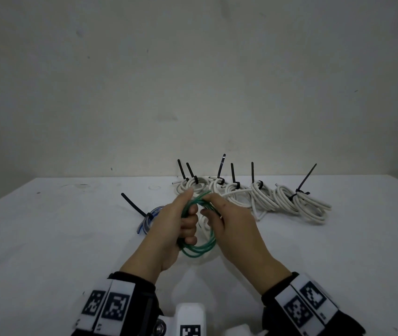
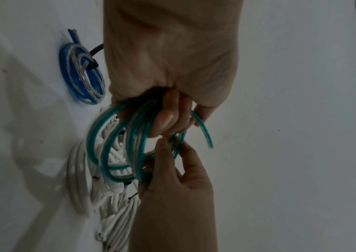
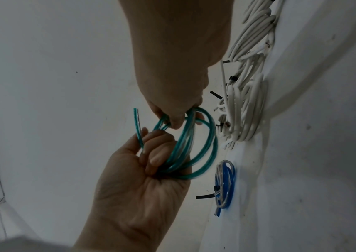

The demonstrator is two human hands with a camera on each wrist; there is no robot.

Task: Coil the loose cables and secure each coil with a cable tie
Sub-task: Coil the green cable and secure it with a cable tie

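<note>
A green cable coil (image 1: 200,251) of several loops hangs above the table between both hands. My left hand (image 1: 188,224) grips its left side, fingers curled round the bundled loops (image 2: 112,145). At the coil's top right, my right hand (image 1: 215,209) pinches the strands between thumb and fingers (image 3: 174,119). A free green cable end (image 3: 137,122) sticks out past the left fingers (image 2: 168,117). No tie shows on this coil.
A blue and clear coil (image 1: 151,217) bound with a black tie lies left of my hands. Several white coils (image 1: 265,197), each with an upright black tie, stand in a row along the back of the white table (image 1: 47,238) near the wall.
</note>
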